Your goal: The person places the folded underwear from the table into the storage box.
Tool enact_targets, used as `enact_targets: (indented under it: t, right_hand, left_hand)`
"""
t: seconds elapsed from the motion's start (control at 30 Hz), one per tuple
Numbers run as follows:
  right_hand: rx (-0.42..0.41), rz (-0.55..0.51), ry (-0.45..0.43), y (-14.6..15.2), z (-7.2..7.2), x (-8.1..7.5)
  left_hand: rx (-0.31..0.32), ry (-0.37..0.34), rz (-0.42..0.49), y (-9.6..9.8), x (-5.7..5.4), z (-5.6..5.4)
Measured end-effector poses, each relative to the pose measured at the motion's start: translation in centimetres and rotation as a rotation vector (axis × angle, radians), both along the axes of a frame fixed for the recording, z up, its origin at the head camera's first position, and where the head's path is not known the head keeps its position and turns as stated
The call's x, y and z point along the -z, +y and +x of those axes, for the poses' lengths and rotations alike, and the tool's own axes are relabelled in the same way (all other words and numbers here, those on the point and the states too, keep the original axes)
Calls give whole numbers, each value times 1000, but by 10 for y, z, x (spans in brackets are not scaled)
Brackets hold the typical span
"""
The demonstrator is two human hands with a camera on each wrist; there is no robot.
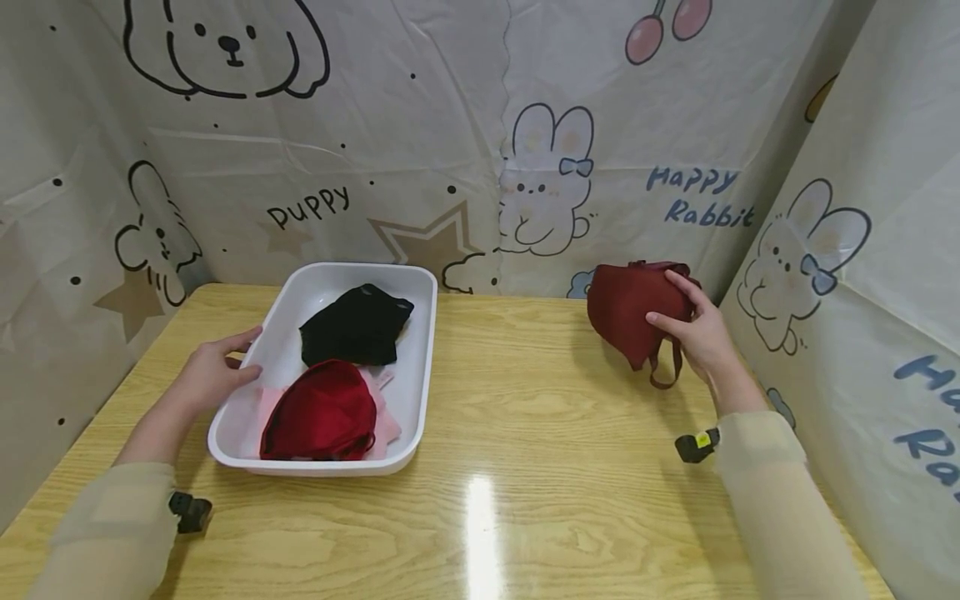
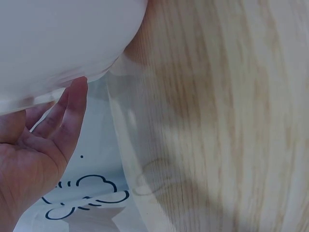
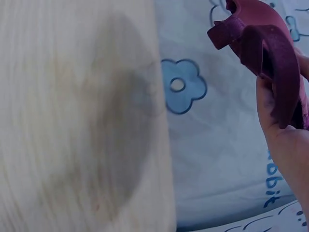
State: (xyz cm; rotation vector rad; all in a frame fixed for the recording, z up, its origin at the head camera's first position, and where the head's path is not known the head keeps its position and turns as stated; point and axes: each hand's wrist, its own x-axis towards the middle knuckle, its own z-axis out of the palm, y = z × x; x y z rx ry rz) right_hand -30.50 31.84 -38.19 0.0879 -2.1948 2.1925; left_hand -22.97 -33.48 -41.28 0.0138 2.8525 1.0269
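My right hand (image 1: pixel 701 333) holds a dark red bra (image 1: pixel 626 304) at the back right of the table, its thumb and fingers on the folded cups. A strap hangs below it; in the right wrist view, the bra (image 3: pixel 285 63) shows a wide looping band. On the left, my left hand (image 1: pixel 206 375) grips the rim of a white plastic basin (image 1: pixel 431 358), thumb over the edge, fingers underneath. Inside the basin lie a black folded garment (image 1: pixel 352 325) and a bright red folded bra (image 1: pixel 322 412), with pink cloth (image 1: pixel 386 425) partly hidden under the red one.
The wood-grain table (image 1: pixel 525 417) reaches back to a printed cloth wall (image 1: pixel 420 150), with another cloth wall (image 1: pixel 885 333) on the right and one on the left. Small dark devices sit at both wrists. A bright light reflection crosses the table's front.
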Motion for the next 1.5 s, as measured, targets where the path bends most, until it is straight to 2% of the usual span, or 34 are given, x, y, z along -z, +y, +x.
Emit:
enact_targets:
  t: [0.53, 0.77, 1.03, 1.23, 1.5]
  right_hand:
    - [-13, -109, 68, -37, 17, -34]
    - [-39, -207, 120, -56, 20, -46]
    - [-108, -263, 194, -78, 24, -54]
    - [-150, -286, 213, -95, 26, -59]
    - [-198, -257, 259, -117, 28, -63]
  left_hand:
    - [1, -5, -1, -1, 1, 0]
    - [-1, -7, -1, -2, 2, 0]
    - [2, 1, -2, -3, 3, -1]
    - [4, 4, -3, -2, 2, 0]
    - [9, 11, 0, -1, 1, 0]
